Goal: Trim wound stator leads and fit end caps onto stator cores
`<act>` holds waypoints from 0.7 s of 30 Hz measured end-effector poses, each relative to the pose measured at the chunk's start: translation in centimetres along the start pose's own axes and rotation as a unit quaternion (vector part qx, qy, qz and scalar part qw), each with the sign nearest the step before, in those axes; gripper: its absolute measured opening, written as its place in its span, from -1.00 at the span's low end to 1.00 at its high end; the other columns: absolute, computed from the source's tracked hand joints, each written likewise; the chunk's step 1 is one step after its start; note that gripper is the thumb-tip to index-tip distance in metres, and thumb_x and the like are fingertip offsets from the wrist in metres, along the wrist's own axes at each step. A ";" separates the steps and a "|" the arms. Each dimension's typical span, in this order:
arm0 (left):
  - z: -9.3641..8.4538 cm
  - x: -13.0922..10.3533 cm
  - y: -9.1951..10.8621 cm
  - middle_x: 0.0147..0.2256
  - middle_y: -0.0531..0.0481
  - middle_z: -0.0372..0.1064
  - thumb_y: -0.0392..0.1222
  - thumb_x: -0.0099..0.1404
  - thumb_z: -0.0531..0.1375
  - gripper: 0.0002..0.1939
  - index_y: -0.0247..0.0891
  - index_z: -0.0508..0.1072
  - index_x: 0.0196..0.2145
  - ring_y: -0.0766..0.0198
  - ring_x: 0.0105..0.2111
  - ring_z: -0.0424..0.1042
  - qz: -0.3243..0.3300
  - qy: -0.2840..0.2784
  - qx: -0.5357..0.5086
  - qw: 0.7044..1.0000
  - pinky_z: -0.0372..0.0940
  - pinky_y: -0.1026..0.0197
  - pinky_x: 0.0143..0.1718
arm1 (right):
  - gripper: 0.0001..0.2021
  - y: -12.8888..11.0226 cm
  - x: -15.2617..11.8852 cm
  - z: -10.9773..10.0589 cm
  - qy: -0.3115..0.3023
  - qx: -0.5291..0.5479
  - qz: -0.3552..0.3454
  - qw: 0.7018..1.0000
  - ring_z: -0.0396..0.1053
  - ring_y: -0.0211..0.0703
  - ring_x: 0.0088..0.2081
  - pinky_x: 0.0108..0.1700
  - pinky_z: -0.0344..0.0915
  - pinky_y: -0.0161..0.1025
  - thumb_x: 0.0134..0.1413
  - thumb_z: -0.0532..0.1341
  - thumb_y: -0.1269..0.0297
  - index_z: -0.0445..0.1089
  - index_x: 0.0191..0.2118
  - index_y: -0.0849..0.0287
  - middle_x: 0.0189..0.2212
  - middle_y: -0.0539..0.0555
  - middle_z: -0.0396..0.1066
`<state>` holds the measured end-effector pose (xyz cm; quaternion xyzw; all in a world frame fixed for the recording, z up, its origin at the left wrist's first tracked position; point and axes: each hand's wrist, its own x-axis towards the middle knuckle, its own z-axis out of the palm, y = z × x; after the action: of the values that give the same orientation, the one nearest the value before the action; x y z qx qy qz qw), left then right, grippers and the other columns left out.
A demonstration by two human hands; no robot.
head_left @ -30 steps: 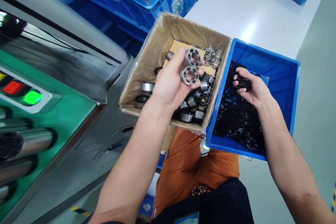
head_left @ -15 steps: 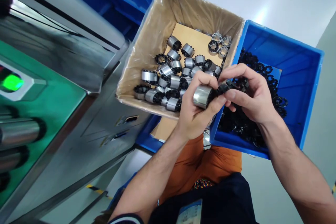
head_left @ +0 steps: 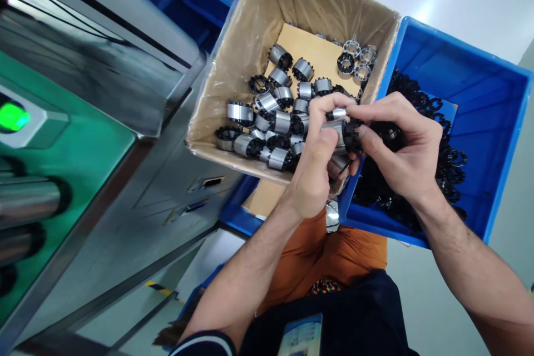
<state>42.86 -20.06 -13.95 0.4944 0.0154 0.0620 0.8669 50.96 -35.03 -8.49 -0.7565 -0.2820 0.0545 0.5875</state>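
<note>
My left hand [head_left: 314, 169] is closed around a silver laminated stator core [head_left: 336, 133], its thumb lying along the metal side. At the core's right end sits a toothed black plastic ring [head_left: 354, 136], pinched between the thumb and fingers of my right hand [head_left: 411, 150]. The ring touches the core's end; how far it is seated cannot be seen. Another black piece [head_left: 389, 132] shows under my right palm; whether it is held is unclear. Below the hands, a plastic-lined cardboard box [head_left: 229, 55] contains several silver cores with black ends [head_left: 240, 112].
A blue bin [head_left: 496, 139] with a heap of black plastic rings [head_left: 450, 164] stands right of the box. Several pale slotted rings [head_left: 362, 72] lie in the box's far right corner. A green machine panel [head_left: 83, 172] with a lit green light [head_left: 14, 117] is at left.
My left hand has turned the core, bringing its end against the black ring in my right hand. The view has shifted slightly, moving the box and bin up and right.
</note>
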 end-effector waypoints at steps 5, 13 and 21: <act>0.2 -0.3 0.2 -0.40 0.07 0.43 0.48 0.65 0.22 -0.47 0.20 0.50 0.34 0.26 -0.61 0.44 -0.001 0.001 -0.008 1.000 0.17 0.26 -0.70 | -0.95 0.0 -0.3 0.3 0.025 0.004 -0.008 1.000 0.67 0.05 -0.10 0.07 0.70 0.12 0.50 0.48 0.10 0.74 -0.05 -0.16 -0.14 0.04 0.69; 0.7 -0.3 0.8 -0.36 0.03 0.49 0.45 0.67 0.22 -0.51 0.12 0.60 0.24 0.26 -0.59 0.41 0.004 0.034 0.026 0.999 0.19 0.18 -0.66 | -0.89 0.2 -0.4 0.4 0.034 0.006 -0.041 0.999 0.70 0.06 -0.04 0.14 0.69 0.18 0.54 0.46 0.17 0.80 -0.06 -0.23 -0.12 0.00 0.76; 0.1 -0.3 0.6 -0.36 0.02 0.52 0.46 0.67 0.21 -0.45 0.15 0.54 0.36 0.23 -0.58 0.43 0.009 -0.010 0.019 1.000 0.24 0.17 -0.63 | -0.88 0.3 -0.5 0.4 0.038 -0.025 -0.047 0.998 0.68 0.07 -0.09 0.12 0.72 0.21 0.55 0.45 0.12 0.79 -0.08 -0.22 -0.15 0.04 0.71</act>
<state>42.47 -19.91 -13.41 0.5118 0.0033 0.0644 0.8567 50.47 -34.97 -9.01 -0.7584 -0.2960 -0.0090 0.5807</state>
